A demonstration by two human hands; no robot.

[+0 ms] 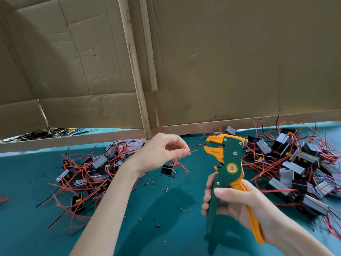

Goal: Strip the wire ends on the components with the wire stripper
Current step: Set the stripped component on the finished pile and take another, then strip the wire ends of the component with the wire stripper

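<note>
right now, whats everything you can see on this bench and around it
wire stripper: one, green and orange, right of centre, held upright
red wire: one, its end just short of the stripper's head
single component: one, black, below the left hand
left pile: many grey and black components with red wires, left on the table
right pile: many of the same, right on the table
insulation bits: many, red and black, scattered mid-table
table cover: one, teal
cardboard wall: brown, behind the table
wooden strips: two, pale, on the cardboard
left hand: pinches the red wire
right hand: grips the wire stripper's handles
</note>
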